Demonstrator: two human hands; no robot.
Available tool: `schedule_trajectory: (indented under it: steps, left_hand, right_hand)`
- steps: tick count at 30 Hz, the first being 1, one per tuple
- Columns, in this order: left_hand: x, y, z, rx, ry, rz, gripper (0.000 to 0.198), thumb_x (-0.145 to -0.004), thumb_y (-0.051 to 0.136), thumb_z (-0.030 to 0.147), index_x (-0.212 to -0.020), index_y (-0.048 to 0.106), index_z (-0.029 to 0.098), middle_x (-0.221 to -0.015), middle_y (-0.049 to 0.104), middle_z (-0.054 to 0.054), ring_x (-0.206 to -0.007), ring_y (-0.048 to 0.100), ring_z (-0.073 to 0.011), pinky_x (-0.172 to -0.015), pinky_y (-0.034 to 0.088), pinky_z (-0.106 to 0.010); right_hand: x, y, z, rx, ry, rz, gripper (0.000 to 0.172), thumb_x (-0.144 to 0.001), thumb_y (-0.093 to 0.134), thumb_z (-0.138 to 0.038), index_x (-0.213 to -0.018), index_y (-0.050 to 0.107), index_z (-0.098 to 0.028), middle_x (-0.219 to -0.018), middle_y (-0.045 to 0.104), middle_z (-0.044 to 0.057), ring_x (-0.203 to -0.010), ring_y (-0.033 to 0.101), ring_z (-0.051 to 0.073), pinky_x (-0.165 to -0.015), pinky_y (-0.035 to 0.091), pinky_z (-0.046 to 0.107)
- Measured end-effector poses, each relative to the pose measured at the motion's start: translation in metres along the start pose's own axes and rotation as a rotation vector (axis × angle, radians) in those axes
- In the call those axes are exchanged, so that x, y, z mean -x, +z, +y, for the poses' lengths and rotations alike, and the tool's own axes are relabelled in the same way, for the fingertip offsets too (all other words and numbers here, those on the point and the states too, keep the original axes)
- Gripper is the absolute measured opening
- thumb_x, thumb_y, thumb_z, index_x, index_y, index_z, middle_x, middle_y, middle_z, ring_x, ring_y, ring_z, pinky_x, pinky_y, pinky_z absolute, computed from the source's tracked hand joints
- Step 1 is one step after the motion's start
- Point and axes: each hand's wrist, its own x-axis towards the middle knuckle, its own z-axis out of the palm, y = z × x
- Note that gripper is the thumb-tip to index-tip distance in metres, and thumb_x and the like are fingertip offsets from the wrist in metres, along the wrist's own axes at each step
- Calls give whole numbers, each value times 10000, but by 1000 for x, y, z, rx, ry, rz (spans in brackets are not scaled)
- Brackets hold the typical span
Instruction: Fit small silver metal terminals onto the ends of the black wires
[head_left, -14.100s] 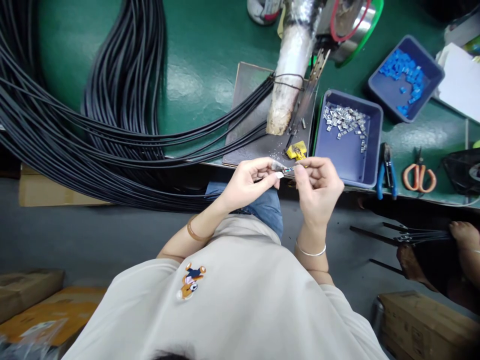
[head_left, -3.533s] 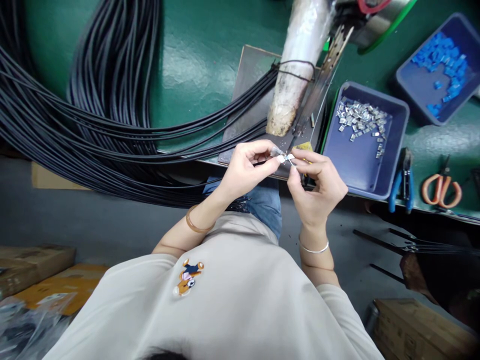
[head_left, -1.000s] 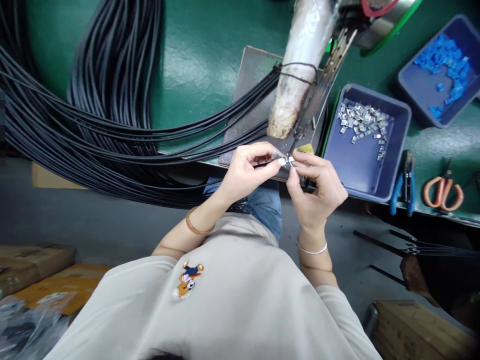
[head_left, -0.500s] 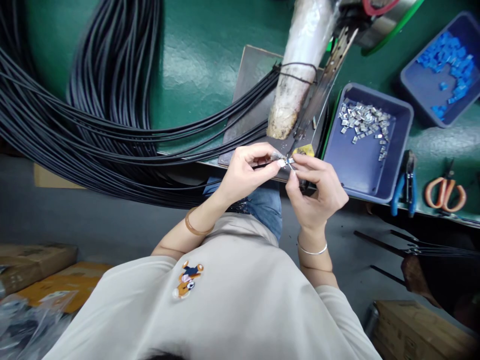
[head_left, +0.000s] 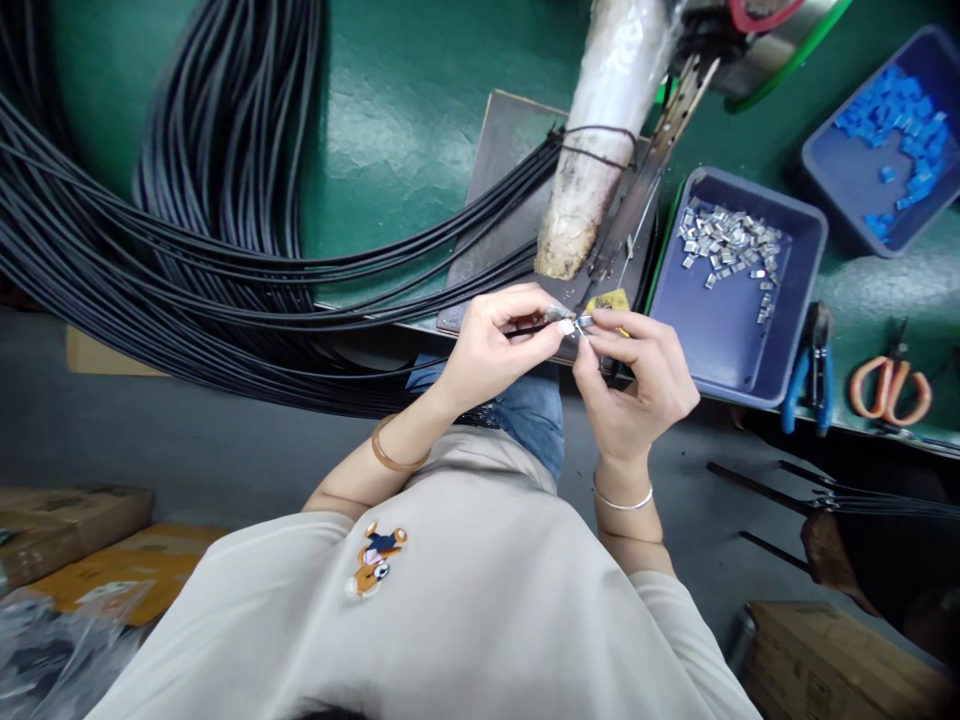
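Observation:
My left hand point(head_left: 506, 335) pinches a black cable point(head_left: 526, 330) close to its end, thumb and forefinger pressed together. A small blue-and-metal connector point(head_left: 583, 321) sits at the cable end, between the fingertips of both hands. My right hand point(head_left: 630, 370) closes on this connector from the other side, forefinger above and thumb below. A thin pale strand shows by the right thumb; I cannot tell what it is. Just beyond the fingertips, the dark tip of a soldering iron-like tool point(head_left: 626, 205) points down, near a yellow sponge-like piece point(head_left: 609, 301).
A bundle of black cables point(head_left: 262, 260) sweeps in from the left. To the right are a bin of metal shells point(head_left: 806, 225), a bin of blue pieces point(head_left: 821, 160), blue-handled pliers point(head_left: 791, 385) and orange-handled cutters point(head_left: 866, 390). A white wrapped post point(head_left: 600, 90) stands ahead.
My right hand has shifted very slightly to the right, and its fingers have moved a little at the connector. My left hand holds almost the same place.

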Motion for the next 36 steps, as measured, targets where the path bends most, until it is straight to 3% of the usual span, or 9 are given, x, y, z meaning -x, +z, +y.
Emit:
schedule_trajectory:
  steps: [9,15,24,36]
  left_hand:
    - [1,1,1,62,-27,-17,134,-820,694,226,-735,660,129,-718,558,-5,-672,537,-74,-609,459,-176]
    - [6,-3,6,4,-40,-79,159,-809,721,275,-763,691,126,-691,520,-4,-610,473,-72,-538,386,-194]
    - [10,-4,5,-308,220,24,134,-851,651,208,-747,695,137,-643,545,-1,-563,427,-70,-522,325,-215]
    - [2,-4,2,-217,151,8,72,-796,677,162,-735,709,144,-654,580,-5,-581,478,-73,-521,350,-204]
  right_hand:
    - [6,1,1,19,-58,28,161,-806,676,-112,-905,614,-222,-1014,752,30,-888,731,157,-783,630,315]
    - [7,0,2,25,-43,19,174,-784,687,-88,-881,625,-217,-981,764,25,-883,734,153,-789,607,301]
    - [6,-2,0,-14,2,-37,137,-800,673,-111,-861,617,-219,-978,762,19,-897,733,163,-803,601,332]
    - [2,1,4,20,-62,-21,106,-835,646,-133,-871,606,-224,-992,761,16,-908,733,158,-806,602,318]
